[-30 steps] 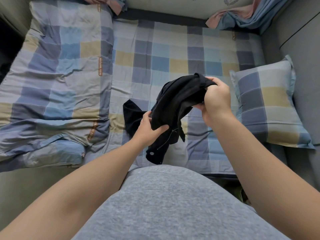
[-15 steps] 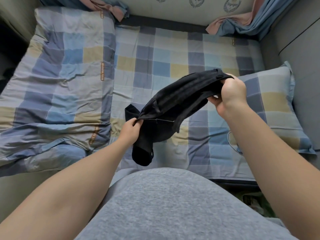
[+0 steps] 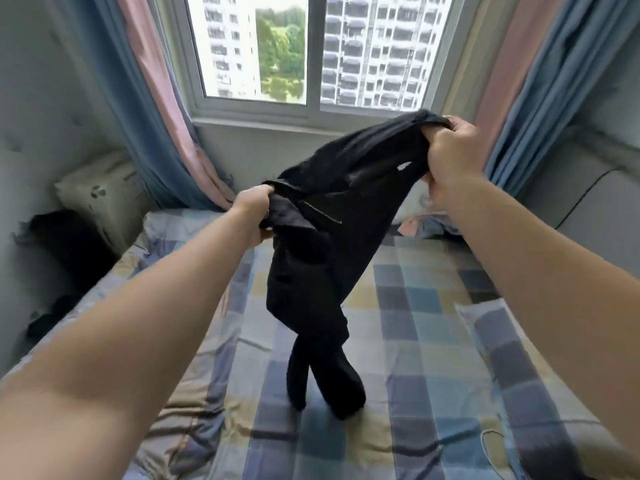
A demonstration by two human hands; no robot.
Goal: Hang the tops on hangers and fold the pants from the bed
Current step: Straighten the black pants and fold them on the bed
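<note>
- our left hand curls tight round one side of the waist of the black pants.
- our right hand, higher up, clenches the other side.
- the pants hang over the middle of the checked bed, legs crossed, cuffs low by the sheet.
- a pillow lies at the bed's right edge.
- a window rises beyond the far edge.

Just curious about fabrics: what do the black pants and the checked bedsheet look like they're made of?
The pants look like soft, matte black cloth, perhaps cotton or a blend: they hang limp and twisted, with no shine. Their zipper glints like metal. The bedsheet looks like thin, matte, cotton-like woven fabric, judging by its fine creases.
</note>
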